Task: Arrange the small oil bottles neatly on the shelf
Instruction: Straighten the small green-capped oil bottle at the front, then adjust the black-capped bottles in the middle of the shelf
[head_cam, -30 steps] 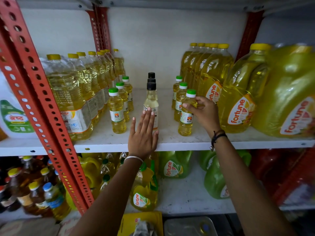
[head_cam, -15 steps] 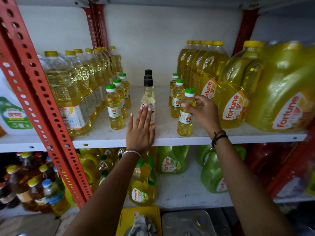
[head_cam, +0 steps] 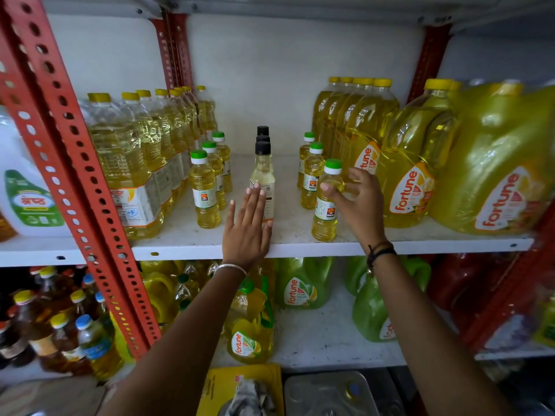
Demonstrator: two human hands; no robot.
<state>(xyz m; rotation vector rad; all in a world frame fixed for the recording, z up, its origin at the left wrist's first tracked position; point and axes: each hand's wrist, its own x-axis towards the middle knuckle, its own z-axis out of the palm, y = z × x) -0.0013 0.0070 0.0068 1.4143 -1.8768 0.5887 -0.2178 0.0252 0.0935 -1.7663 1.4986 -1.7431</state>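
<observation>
On the white shelf stand three short rows of small oil bottles. The left row and the right row have green caps; the middle row has black caps. My left hand lies flat, fingers together, against the front black-capped bottle. My right hand grips the front green-capped bottle of the right row around its shoulder; the bottle stands upright near the shelf's front edge.
Large yellow-capped oil bottles line the shelf's left side. Big Fortune jugs fill the right. A red perforated upright crosses the left foreground. The lower shelf holds green jugs and dark bottles.
Both hands have stayed on their bottles; the view shifted slightly and my right fingers have loosened a little around the front green-capped bottle.
</observation>
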